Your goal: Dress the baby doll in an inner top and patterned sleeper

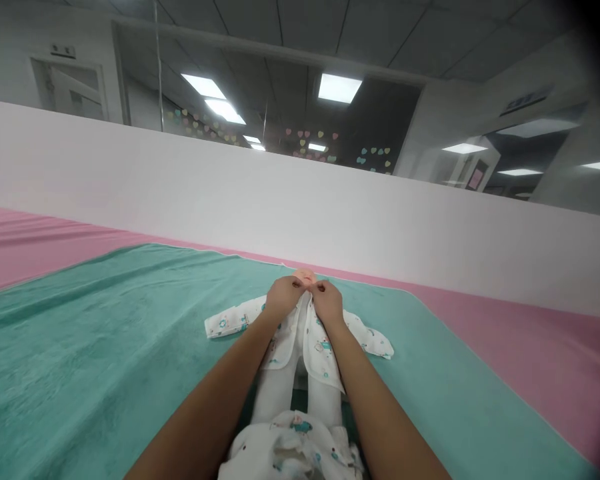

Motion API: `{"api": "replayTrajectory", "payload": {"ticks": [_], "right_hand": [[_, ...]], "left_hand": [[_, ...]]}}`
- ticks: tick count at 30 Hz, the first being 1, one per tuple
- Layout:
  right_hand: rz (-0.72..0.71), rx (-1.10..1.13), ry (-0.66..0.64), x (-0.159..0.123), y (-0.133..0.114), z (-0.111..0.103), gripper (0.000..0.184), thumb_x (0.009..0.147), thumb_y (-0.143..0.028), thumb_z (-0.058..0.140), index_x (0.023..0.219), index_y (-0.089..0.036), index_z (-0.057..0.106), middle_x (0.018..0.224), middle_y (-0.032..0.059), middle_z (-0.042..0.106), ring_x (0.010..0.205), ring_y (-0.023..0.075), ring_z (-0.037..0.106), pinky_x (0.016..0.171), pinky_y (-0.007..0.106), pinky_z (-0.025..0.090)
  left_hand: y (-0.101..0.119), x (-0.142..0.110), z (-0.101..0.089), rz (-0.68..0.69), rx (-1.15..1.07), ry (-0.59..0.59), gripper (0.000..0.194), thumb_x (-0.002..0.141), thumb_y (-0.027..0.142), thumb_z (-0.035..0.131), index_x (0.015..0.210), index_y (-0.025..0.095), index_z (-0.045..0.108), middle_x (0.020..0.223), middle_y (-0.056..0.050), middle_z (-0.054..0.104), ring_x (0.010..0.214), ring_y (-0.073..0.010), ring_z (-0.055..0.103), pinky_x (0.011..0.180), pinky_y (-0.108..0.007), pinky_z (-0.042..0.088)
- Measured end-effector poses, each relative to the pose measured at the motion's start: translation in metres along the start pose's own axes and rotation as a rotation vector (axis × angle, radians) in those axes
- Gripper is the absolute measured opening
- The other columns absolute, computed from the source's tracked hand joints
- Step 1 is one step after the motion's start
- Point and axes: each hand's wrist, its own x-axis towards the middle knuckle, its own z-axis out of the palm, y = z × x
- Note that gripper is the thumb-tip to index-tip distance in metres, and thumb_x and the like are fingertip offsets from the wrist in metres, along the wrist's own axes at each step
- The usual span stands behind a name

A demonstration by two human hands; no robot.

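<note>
Head view: left grip (pixel 283 298) and right grip (pixel 327 301) both closed in a pinch, fingertips on the neck edges of a printed white baby garment (pixel 300 333), just below the head of a baby doll (pixel 305 276). Doll on its back at center frame, head toward the far side, sleeves spread flat to either side, white-clad legs (pixel 275 393) toward the lower edge. Both hands partly hiding the doll's head and chest, forearms crossing the lower corners. Bunched printed white cloth (pixel 290 450) at bottom center, just past the doll's feet. Beneath everything, a teal towel (pixel 130 320) on a pink cover (pixel 530 347). Beyond, a white partition (pixel 280 200) across the frame, and paper hearts (pixel 310 137) on dark glass at upper center.
</note>
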Motion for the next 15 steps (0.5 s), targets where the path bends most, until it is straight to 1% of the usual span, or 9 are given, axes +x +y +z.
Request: {"api": "replayTrajectory", "payload": {"ticks": [2, 4, 7, 11, 15], "right_hand": [[-0.001, 0.167, -0.021, 0.001, 0.004, 0.001, 0.026, 0.074, -0.044, 0.047, 0.075, -0.019, 0.057, 0.069, 0.0015, 0.057, 0.067, 0.0157, 0.050, 0.065, 0.028, 0.039], [0.022, 0.323, -0.066, 0.002, 0.007, 0.003, 0.031, 0.073, -0.048, 0.048, 0.078, -0.019, 0.058, 0.061, -0.0007, 0.054, 0.057, 0.0129, 0.047, 0.057, 0.026, 0.037], [0.068, 0.496, -0.134, 0.003, 0.012, 0.005, 0.033, 0.067, -0.050, 0.055, 0.074, -0.018, 0.058, 0.051, -0.0034, 0.047, 0.048, 0.0104, 0.040, 0.050, 0.025, 0.033], [0.116, 0.623, -0.180, 0.004, 0.017, 0.005, 0.030, 0.061, -0.046, 0.063, 0.068, -0.017, 0.060, 0.048, -0.0047, 0.044, 0.045, 0.0083, 0.036, 0.048, 0.024, 0.029], [0.138, 0.683, -0.181, 0.005, 0.020, 0.006, 0.025, 0.060, -0.041, 0.065, 0.066, -0.017, 0.061, 0.047, -0.0047, 0.045, 0.046, 0.0078, 0.037, 0.049, 0.023, 0.030]], "left_hand": [[0.006, -0.003, -0.001, -0.029, -0.089, 0.006, 0.016, 0.068, 0.027, 0.051, 0.066, 0.016, 0.063, 0.069, -0.002, 0.061, 0.064, -0.0124, 0.051, 0.060, -0.023, 0.036], [0.012, -0.005, -0.002, -0.073, -0.176, -0.013, 0.014, 0.067, 0.024, 0.051, 0.063, 0.014, 0.060, 0.060, 0.000, 0.057, 0.056, -0.0093, 0.047, 0.054, -0.021, 0.035], [0.017, -0.009, -0.004, -0.139, -0.281, -0.058, 0.011, 0.065, 0.021, 0.052, 0.060, 0.013, 0.058, 0.054, 0.001, 0.053, 0.048, -0.0062, 0.040, 0.048, -0.019, 0.032], [0.017, -0.009, -0.003, -0.188, -0.368, -0.106, 0.012, 0.065, 0.023, 0.054, 0.064, 0.012, 0.059, 0.056, 0.000, 0.055, 0.046, -0.0052, 0.040, 0.045, -0.018, 0.032], [0.016, -0.007, -0.001, -0.207, -0.378, -0.092, 0.013, 0.064, 0.025, 0.059, 0.067, 0.012, 0.057, 0.060, -0.002, 0.059, 0.050, -0.0069, 0.046, 0.046, -0.018, 0.034]]}}
